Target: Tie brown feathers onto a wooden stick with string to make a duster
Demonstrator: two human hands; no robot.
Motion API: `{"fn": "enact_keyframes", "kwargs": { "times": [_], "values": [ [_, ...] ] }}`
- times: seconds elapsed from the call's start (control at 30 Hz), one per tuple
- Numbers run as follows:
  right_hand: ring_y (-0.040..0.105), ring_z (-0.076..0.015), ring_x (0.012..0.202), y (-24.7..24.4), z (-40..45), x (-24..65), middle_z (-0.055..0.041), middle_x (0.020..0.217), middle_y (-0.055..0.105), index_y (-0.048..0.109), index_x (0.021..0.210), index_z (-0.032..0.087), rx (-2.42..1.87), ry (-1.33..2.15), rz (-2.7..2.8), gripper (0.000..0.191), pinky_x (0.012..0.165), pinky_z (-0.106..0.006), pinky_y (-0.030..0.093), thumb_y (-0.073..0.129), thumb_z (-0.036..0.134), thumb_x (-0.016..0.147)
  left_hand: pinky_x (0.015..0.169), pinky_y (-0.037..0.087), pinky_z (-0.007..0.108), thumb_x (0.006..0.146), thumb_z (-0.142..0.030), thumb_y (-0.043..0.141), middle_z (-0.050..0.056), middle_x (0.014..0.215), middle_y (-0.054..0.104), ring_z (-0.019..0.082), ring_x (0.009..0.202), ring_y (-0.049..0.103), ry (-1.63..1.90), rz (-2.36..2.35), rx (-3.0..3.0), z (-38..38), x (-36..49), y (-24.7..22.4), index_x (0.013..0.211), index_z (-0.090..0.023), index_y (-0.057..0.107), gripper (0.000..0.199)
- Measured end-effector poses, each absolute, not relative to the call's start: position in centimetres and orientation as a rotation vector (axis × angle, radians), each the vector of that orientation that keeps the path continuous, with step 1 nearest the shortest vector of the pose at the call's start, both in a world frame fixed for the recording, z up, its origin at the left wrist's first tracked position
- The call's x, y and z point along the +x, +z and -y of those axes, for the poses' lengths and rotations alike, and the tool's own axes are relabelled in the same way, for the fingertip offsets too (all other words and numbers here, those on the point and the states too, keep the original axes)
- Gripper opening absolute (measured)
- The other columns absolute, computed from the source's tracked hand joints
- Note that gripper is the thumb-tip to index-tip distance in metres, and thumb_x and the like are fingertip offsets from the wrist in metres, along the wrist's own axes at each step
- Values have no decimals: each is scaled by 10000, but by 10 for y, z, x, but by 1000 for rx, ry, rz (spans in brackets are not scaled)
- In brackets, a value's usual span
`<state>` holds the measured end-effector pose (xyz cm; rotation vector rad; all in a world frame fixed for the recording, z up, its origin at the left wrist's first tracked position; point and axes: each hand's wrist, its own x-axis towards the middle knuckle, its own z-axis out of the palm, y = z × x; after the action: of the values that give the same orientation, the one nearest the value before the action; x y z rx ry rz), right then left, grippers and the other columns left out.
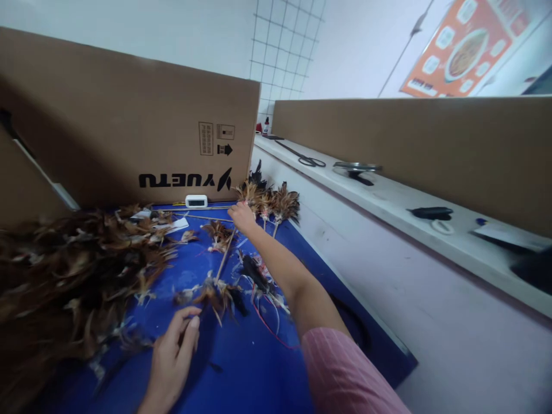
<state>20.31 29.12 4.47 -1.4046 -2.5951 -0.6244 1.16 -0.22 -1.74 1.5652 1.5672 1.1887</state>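
Note:
My right hand point(242, 217) reaches to the back of the blue table, fingers closed. A thin wooden stick point(226, 254) runs from beneath it toward me, with a feather bundle point(215, 294) tied at the near end. The fingers seem to grip the stick's far end, partly hidden. My left hand point(175, 351) is just short of that bundle, thumb and forefinger slightly apart, nothing visible between them. Finished-looking feather dusters point(282, 204) lean beside my right hand. Between my arms lie a dark feather clump point(254, 273) and red and white strings point(276, 316).
A big pile of brown feathers point(77, 270) covers the table's left. A small white digital timer or clock point(196, 201) stands before a cardboard box point(129, 126). On the right, a white ledge point(379, 192) bears scissors point(311, 161) and other small items.

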Motion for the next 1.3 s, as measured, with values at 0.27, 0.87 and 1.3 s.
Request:
{"fn": "enact_keyframes", "kwargs": {
  "times": [0.27,0.87,1.3],
  "values": [
    [550,-226,1041,37,-329,122,-148,1095,609,608,1067,114,-1535,-391,2668,226,862,-394,448,483,202,900,476,379,202,867,-410,441,-62,482,469,106,438,472,1149,-1576,1658,1,12,-16,957,-193,596,282],
    [488,-249,1087,43,-335,84,-172,1173,521,555,1128,109,-1390,-175,2501,329,866,-365,461,384,51,852,524,382,219,853,-366,478,-17,547,577,133,478,516,1074,-1554,1623,0,13,-10,956,-229,663,252],
    [507,-134,811,143,-311,65,-21,847,536,544,884,143,-841,257,2086,145,838,-329,439,445,94,790,523,354,221,847,-363,485,-27,525,532,133,490,494,1072,-1480,1605,1,13,-10,884,-233,655,217]
  ]
}}
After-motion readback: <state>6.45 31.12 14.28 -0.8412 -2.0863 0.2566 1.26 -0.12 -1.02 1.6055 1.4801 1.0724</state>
